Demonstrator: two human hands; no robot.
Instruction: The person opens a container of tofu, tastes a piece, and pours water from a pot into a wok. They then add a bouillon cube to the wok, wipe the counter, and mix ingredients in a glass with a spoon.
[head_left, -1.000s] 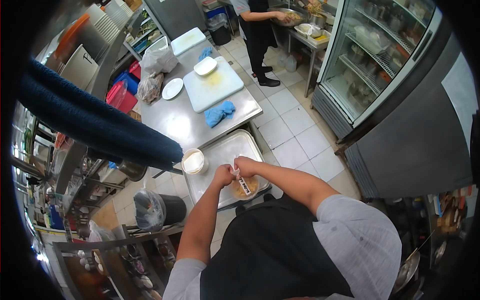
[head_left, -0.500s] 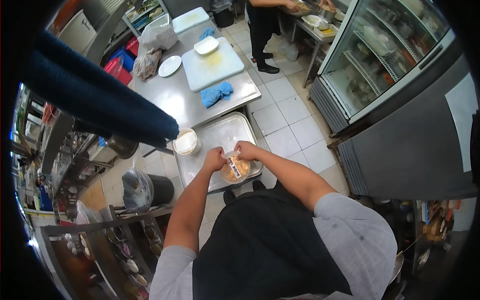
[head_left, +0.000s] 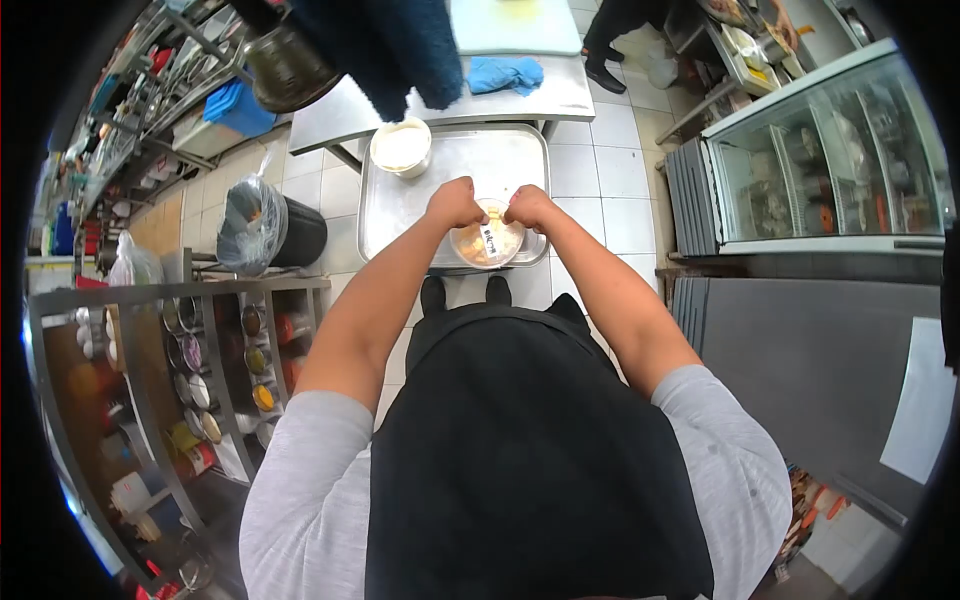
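A round clear container [head_left: 487,245] with a printed label and pale yellow-orange pieces inside is held at the near edge of a metal tray [head_left: 457,150]. My left hand [head_left: 455,203] grips its far left rim, fingers curled. On the far right rim, my right hand [head_left: 529,208] is closed the same way. Whether the lid is lifted is too small to tell. A white tub [head_left: 401,148] with a pale top stands at the tray's far left corner.
Beyond the tray is a steel table [head_left: 565,95] with a blue cloth [head_left: 505,75] and a cutting board [head_left: 515,28]. A lined bin [head_left: 300,235] and shelves with bowls stand left. A glass-door fridge [head_left: 820,160] is right. A co-worker's legs [head_left: 606,60] show at the top.
The view has turned and shifted, so the table sits higher in it. Both hands still hold the container, now nearer the tray's near right part, with the fingers closer to the rim's far side.
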